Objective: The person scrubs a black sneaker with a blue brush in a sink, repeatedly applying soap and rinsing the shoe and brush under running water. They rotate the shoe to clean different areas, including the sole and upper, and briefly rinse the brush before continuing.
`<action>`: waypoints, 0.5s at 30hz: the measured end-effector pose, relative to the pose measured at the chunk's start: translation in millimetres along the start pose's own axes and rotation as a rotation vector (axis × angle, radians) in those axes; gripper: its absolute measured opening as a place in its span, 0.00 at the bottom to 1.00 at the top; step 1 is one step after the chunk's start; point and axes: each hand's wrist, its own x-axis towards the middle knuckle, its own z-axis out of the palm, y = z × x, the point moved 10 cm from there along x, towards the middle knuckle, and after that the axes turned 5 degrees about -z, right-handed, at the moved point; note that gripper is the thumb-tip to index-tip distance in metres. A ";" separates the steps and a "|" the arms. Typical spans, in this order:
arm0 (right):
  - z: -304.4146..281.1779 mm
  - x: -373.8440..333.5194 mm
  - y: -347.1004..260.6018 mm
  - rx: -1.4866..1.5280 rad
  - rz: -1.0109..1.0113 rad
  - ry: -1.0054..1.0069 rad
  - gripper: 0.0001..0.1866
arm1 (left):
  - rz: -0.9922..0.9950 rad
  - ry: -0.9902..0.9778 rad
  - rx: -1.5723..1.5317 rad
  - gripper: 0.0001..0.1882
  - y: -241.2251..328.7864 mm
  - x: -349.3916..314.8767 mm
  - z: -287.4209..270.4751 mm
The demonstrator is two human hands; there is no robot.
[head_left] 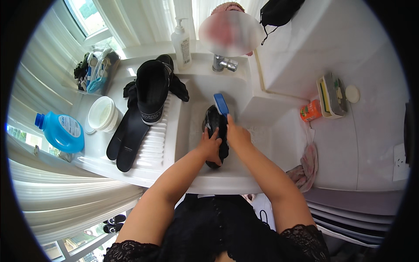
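In the white sink (270,153) lies a black shoe (212,117), its toe pointing away from me. My left hand (211,146) is closed over the near part of the shoe and holds it against the basin. A blue-backed scrub brush (221,104) is in my right hand (238,133), fingers wrapped round its near end. The brush head rests along the shoe's far right side; its bristles are hidden. Left of the basin, a black slide sandal (150,87) and a pair of black insoles (133,144) lie on the ribbed washboard (159,139).
A metal tap (224,64) and a white pump bottle (181,43) stand at the back. On the left are a white tub (102,113), a blue detergent bottle (61,131) and a clear bin (96,72). An orange can (310,111) and a sponge holder (331,96) are on the right.
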 end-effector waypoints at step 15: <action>23.6 12.3 -19.0 0.027 0.009 -0.063 0.29 | 0.078 0.044 -0.091 0.52 -7.6 8.4 12.0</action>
